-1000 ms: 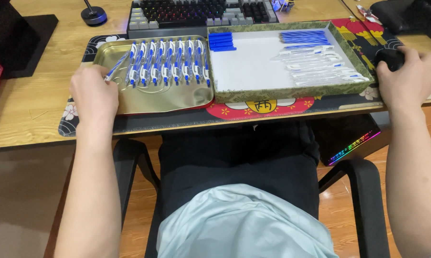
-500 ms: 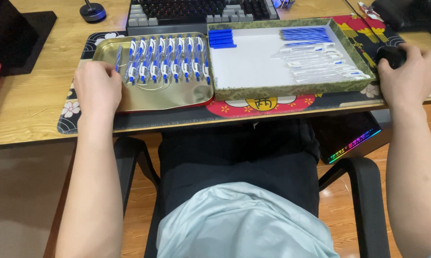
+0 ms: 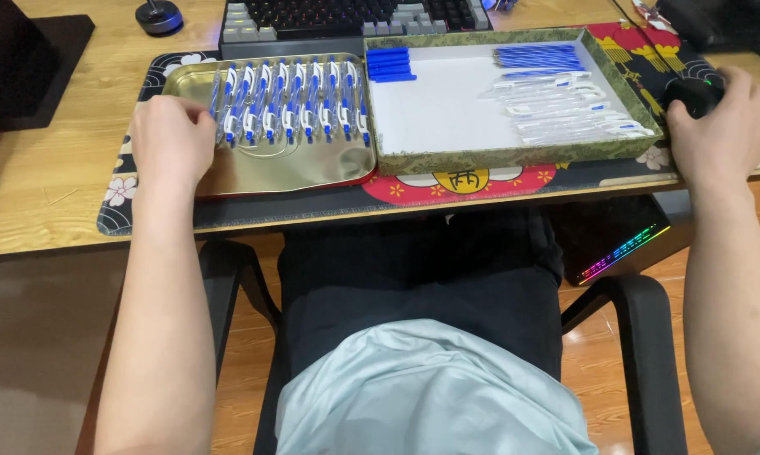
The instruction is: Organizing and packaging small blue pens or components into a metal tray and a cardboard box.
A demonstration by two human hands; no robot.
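Note:
My left hand (image 3: 171, 143) lies palm down on the left part of a gold metal tray (image 3: 296, 173), fingertips beside the leftmost pen of a row of several blue-and-white pens (image 3: 296, 109). Whether the fingers still pinch that pen is hidden. Over at the desk's right end, my right hand (image 3: 721, 135) is cupped over a black mouse (image 3: 691, 94). Between the hands stands a shallow box with a green patterned rim (image 3: 498, 157), holding blue caps (image 3: 390, 64), blue refills (image 3: 538, 56) and clear pen barrels (image 3: 565, 109).
Behind the tray and box is a dark keyboard (image 3: 346, 17). Both containers rest on a patterned desk mat (image 3: 144, 219) on the wooden desk. A round black object (image 3: 158, 15) and a dark pad (image 3: 26, 59) sit at the back left. Chair armrests (image 3: 649, 337) flank my lap.
My left hand brought a pen, first held slanted, upright against the left end of the row. The right hand has stayed on the mouse.

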